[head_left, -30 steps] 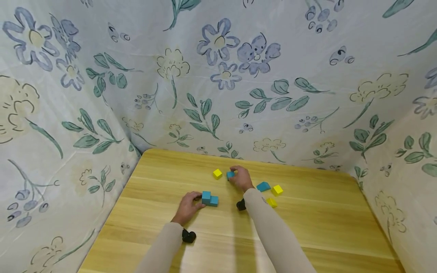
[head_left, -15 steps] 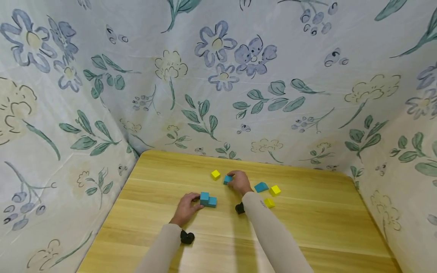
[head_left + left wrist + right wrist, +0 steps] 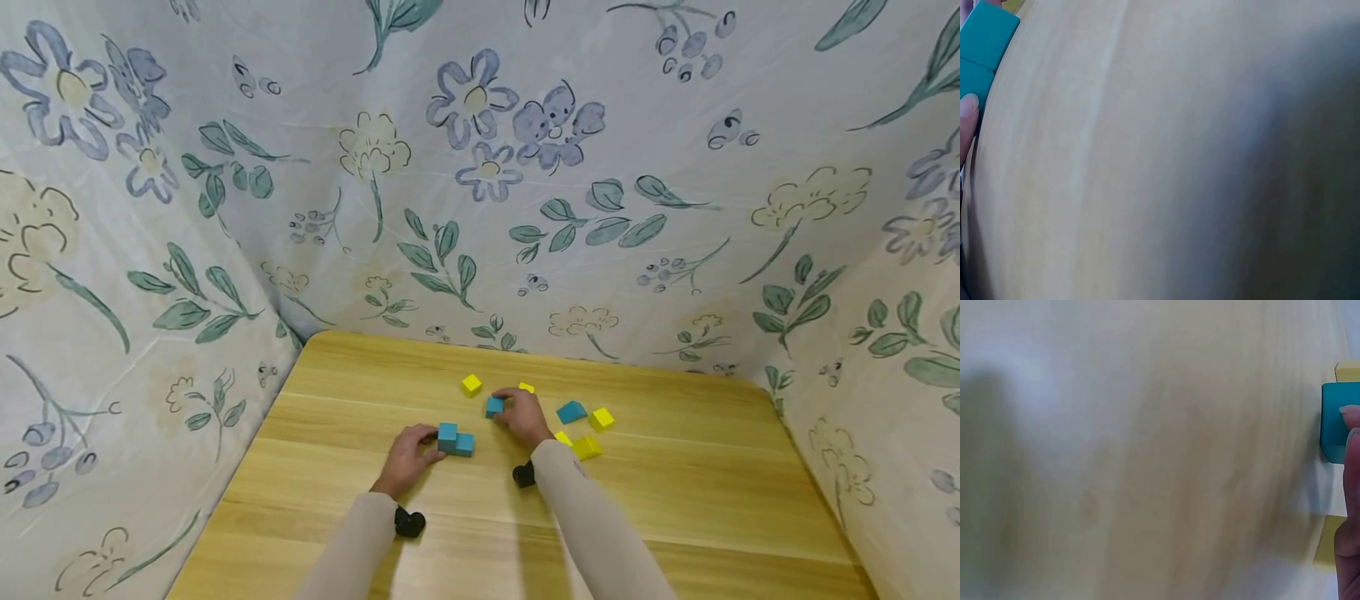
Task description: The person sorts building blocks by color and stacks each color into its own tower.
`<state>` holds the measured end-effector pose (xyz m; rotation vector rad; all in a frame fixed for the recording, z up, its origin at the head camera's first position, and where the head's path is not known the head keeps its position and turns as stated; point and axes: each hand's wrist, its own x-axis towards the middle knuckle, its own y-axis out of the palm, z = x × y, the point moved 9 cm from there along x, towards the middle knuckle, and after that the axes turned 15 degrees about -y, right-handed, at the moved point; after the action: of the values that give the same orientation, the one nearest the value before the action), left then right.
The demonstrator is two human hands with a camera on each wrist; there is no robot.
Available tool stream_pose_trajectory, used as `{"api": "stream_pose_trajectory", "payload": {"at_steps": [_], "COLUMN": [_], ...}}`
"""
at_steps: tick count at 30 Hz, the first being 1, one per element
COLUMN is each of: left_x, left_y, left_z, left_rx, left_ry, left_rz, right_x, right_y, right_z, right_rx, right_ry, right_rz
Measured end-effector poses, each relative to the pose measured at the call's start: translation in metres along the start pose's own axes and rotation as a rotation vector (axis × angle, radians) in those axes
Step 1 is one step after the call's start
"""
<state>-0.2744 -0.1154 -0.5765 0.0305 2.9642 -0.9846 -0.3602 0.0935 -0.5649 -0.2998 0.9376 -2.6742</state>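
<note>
On the left of the table, two blue blocks stand together, a taller blue cube [image 3: 447,435] and a lower blue block [image 3: 465,445] against its right side. The left hand [image 3: 407,460] holds the taller cube from the left, thumb near and fingers behind. In the left wrist view, that thumb [image 3: 967,115] presses a teal face beside a second one. Farther back and right, the right hand [image 3: 523,417] pinches another blue block [image 3: 494,407] between thumb and fingers. The right wrist view shows this blue block [image 3: 1337,415] with a shadow beside it.
A yellow cube [image 3: 471,385] lies behind the held blue block. Another yellow block [image 3: 527,387] shows past the right hand. To the right are a slant-sided blue block [image 3: 572,412], a yellow cube [image 3: 602,419] and a yellow block [image 3: 587,447]. Patterned cloth [image 3: 480,250] walls the table [image 3: 720,467].
The right hand has brought its blue block left and nearer, toward the blue pair, uncovering yellow blocks behind the hand and by the wrist. The left hand stays at the pair.
</note>
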Motion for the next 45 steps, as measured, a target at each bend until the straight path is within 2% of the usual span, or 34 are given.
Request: {"api": "stream_pose_trajectory", "payload": {"at_steps": [11, 15, 27, 34, 40, 45], "left_x": [0.000, 0.001, 0.001, -0.001, -0.002, -0.002], "left_y": [0.000, 0.000, 0.000, 0.001, 0.000, -0.001], "left_z": [-0.002, -0.002, -0.003, -0.001, -0.001, -0.002], "left_rx": [0.002, 0.002, -0.017, -0.024, -0.031, -0.020], "left_ry": [0.000, -0.007, 0.001, 0.009, 0.025, 0.020], "left_rz": [0.002, 0.010, 0.010, 0.008, 0.002, 0.002], "right_x": [-0.019, -0.025, -0.043, -0.050, -0.053, -0.053], "right_y": [0.005, 0.006, 0.012, 0.013, 0.009, 0.010], "right_z": [-0.007, -0.009, -0.004, 0.002, 0.020, 0.032], "right_rx": [0.133, 0.132, 0.243, 0.261, 0.216, 0.229], "right_ry": [0.038, 0.043, 0.051, -0.001, -0.077, -0.104], "right_rz": [-0.062, -0.083, -0.085, -0.107, -0.130, -0.124]}}
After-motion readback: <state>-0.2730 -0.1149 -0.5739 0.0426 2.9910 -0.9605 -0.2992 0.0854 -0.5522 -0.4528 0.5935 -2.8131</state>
